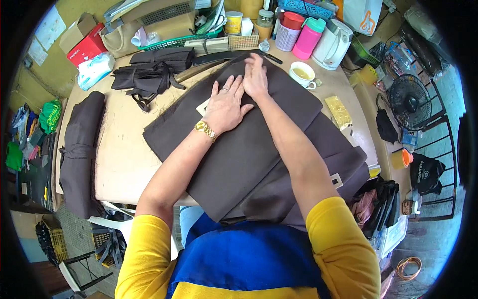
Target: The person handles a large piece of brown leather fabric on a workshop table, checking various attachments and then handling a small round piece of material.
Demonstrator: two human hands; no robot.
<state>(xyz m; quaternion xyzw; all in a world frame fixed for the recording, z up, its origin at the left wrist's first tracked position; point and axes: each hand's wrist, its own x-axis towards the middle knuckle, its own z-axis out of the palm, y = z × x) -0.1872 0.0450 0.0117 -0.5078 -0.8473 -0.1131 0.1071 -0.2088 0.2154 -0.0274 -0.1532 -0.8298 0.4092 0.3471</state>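
Dark brown fabric [234,159] lies in broad layers over the table in front of me, its near part hanging at the table's edge. My left hand [227,103], with a gold watch on its wrist, lies flat on the cloth with fingers spread. A pale patch [201,107] shows partly from beneath it. Just right of it, my right hand [256,78] rests on the fabric near its far corner, fingers stretched away from me and slightly blurred. Neither hand visibly grips anything. Another pale square with a dark centre [337,180] sits on the fabric by my right forearm.
A rolled dark cloth bundle [82,154] lies at the left, folded dark pieces [144,77] at the back left. A cup of drink [302,74] stands close to the fabric's far right edge, near a kettle [332,46] and pink bottle [308,40]. A gold packet [339,112] lies right.
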